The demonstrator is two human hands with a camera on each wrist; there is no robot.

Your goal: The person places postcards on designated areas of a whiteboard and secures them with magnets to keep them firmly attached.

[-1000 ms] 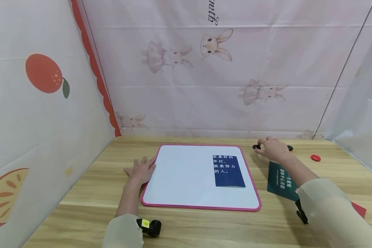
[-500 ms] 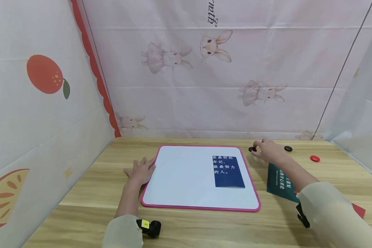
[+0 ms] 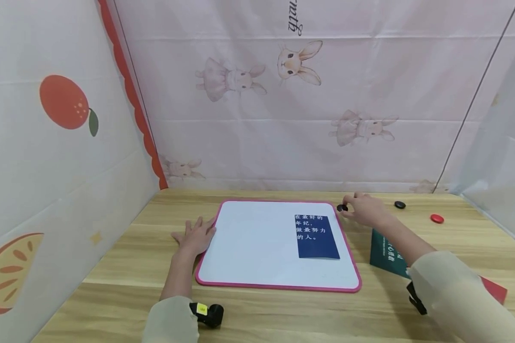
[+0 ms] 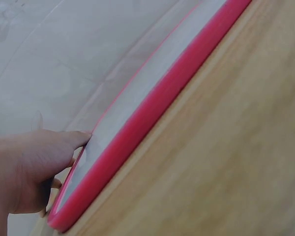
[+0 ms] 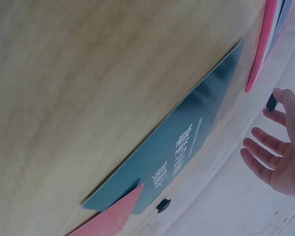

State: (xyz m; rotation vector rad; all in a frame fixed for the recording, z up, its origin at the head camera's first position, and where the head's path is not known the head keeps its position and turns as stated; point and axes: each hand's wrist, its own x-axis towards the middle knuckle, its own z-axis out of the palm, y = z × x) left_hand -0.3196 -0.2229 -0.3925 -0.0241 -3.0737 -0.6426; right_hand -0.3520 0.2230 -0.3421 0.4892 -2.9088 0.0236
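My right hand (image 3: 366,209) pinches a small round black magnet (image 3: 342,207) between thumb and forefinger, beside the upper right corner of a whiteboard (image 3: 253,243) with a pink frame. In the right wrist view the other fingers spread away from the black magnet (image 5: 271,103). My left hand (image 3: 196,237) rests on the board's left edge with its fingers spread; the left wrist view has its thumb on the pink rim (image 4: 152,105). A dark blue card (image 3: 317,243) with white writing lies on the right part of the board.
A dark green card (image 3: 384,255) lies right of the board, partly under my right forearm. A red card (image 3: 494,289) shows beyond the sleeve. Another black magnet (image 3: 399,205) and a red magnet (image 3: 437,218) sit at the back right. A printed curtain (image 3: 257,143) hangs behind the table.
My right hand has moved left with the black magnet, from near the back right to the board's upper right corner. The left hand and the board have stayed put.
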